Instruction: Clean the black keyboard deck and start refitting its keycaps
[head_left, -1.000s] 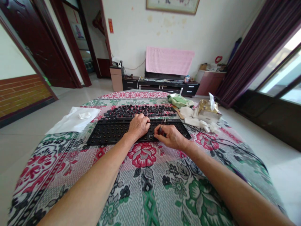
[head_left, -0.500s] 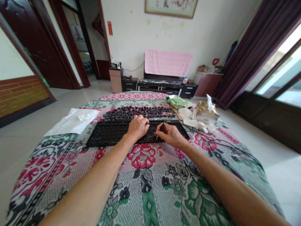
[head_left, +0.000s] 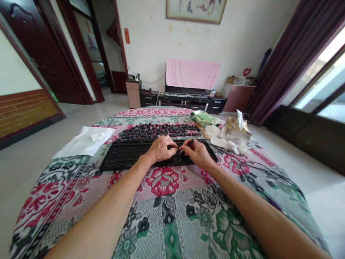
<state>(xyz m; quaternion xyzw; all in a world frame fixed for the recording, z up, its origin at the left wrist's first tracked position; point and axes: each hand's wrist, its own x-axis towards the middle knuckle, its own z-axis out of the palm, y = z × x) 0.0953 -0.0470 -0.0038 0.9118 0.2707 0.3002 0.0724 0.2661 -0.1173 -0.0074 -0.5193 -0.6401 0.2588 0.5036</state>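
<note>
1. Our right hand (head_left: 198,153) covers part of the black keyboard (head_left: 124,154) and hides most of the dark tool (head_left: 191,142); its working end is too small to make out.
2. Our left hand (head_left: 161,148) lies over the middle of the keyboard, its fingertips partly hidden; we cannot tell whether its grip has hold of anything.
3. The right grip is closed around the dark tool, thumb and fingers pinched together.
4. We count one keyboard, lying on the near side of the keycaps (head_left: 161,129) on the cloth-covered worktop (head_left: 167,216); the loose keycaps are too crowded to count.
5. We see one white sheet (head_left: 78,146) at left with one crumpled tissue (head_left: 97,136) on it, and one tissue box (head_left: 238,133) at far right.
6. Compared with half a second ago, our left hand sits further right, its thumb reaching close to the right fingertips; whether they touch we cannot tell.
7. The keyboard keeps its place before the keycaps, and the dark tool remains in the right hand.
</note>
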